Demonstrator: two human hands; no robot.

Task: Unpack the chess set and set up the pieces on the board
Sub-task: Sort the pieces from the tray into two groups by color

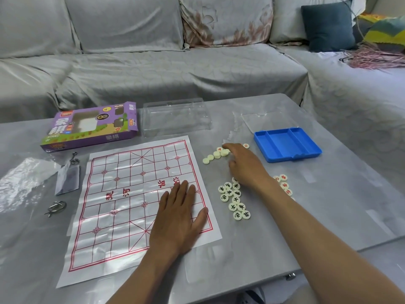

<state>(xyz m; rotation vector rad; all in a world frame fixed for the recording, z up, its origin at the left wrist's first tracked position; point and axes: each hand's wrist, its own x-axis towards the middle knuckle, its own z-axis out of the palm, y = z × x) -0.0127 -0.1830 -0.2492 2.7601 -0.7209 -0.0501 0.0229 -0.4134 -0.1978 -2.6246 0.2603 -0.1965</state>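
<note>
Hands: left hand point(178, 212) flat, fingers straight, pressing the board's right side; right hand point(243, 164) reaching, forefinger touching the blank pieces point(215, 155)
Board point(140, 207): paper sheet on the table point(328, 216), long axis running away from the viewer, tilted slightly right; no pieces on it
Lettered pieces point(234, 200): clustered right of the board; tray point(287, 143) beyond

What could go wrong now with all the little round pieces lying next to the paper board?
1. The board is thin creased paper, and only the left hand presses it flat. If that hand lifts, it may curl or slide.
2. The right hand reaches over the black-lettered pieces toward the face-down pieces; the arm could brush some away.
3. The red-lettered pieces lie partly hidden behind the arm, so they are easily knocked or missed.
</note>
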